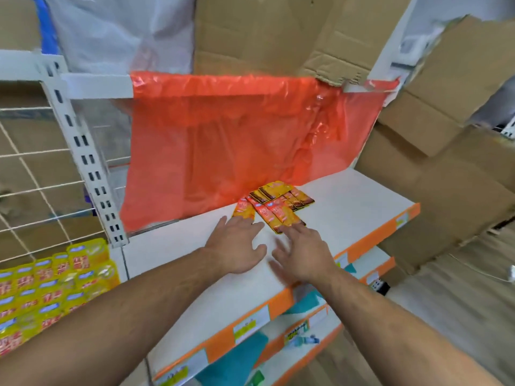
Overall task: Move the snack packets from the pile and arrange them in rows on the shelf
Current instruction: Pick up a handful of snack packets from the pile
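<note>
White, orange-edged shelf (348, 213) among cardboard boxes (446, 176); left hand (237, 246) and right hand (303, 252) released beside snack packets (276, 207).

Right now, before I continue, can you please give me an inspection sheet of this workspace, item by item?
Surface: white shelf with an orange front edge.
Job's things: snack packets lie flat in overlapping rows at the back of the shelf; more yellow packets lie massed at lower left.
Clutter: orange plastic sheet hangs behind the packets.
Grippers: left hand open, flat over the shelf next to the packets; right hand open, fingertips at the nearest packets, blurred.
Cables: white cable on the floor at far right.
Surroundings: cardboard boxes, wire grid, lower shelves with labels.
</note>
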Demonstrator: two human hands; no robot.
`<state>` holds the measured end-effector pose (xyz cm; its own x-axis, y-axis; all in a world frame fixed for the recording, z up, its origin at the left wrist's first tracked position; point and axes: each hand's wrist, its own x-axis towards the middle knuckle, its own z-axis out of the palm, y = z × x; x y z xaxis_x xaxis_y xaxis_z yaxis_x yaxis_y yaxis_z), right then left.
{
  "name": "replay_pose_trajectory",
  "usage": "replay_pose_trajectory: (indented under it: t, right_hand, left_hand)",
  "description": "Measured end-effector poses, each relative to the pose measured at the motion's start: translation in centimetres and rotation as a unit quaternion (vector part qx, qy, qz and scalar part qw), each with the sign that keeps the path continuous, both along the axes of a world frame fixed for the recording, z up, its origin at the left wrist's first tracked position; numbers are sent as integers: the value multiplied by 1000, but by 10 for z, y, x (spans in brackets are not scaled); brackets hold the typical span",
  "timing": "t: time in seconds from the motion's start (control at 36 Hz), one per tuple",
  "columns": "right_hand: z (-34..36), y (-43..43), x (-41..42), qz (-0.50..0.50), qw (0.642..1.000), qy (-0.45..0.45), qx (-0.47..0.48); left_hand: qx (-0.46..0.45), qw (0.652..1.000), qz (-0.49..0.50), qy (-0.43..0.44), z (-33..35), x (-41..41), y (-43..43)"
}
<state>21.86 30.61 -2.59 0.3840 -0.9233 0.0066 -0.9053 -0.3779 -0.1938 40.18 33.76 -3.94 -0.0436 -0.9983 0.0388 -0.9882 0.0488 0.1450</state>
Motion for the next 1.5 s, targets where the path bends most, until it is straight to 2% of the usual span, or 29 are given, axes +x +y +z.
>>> replay_pose_trajectory:
  t: [0.28,0.56,0.67,0.81,1.0,1.17,1.31,1.39,1.5]
  right_hand:
    - [-11,-105,-13,50,998,-32,-6]
    - [-25,-216,-11,174,983,-50,-14]
    - [-30,-243,-8,223,974,-48,-3]
    - [-36,-267,-2,280,959,-18,31]
    - [-36,-278,6,330,942,14,49]
    - [-31,-281,-1,328,943,-22,38]
    - [-26,-279,-9,311,949,-26,41]
    - [-24,-279,-13,292,955,-44,33]
    - [-25,-279,-16,206,975,-55,56]
  left_hand:
    - [-17,999,43,-5,-11,-16,-81]
    - [-11,980,196,20,-11,-44,-144]
    - [19,968,248,32,-16,-55,-164]
    - [53,962,266,22,-28,-67,-173]
    - [12,964,266,-20,-26,-72,-175]
    - [-54,956,289,-7,-22,-82,-180]
    - [-103,925,362,61,-17,-85,-189]
    - [-86,912,396,61,-15,-85,-198]
    - [-53,891,442,87,-14,-87,-208]
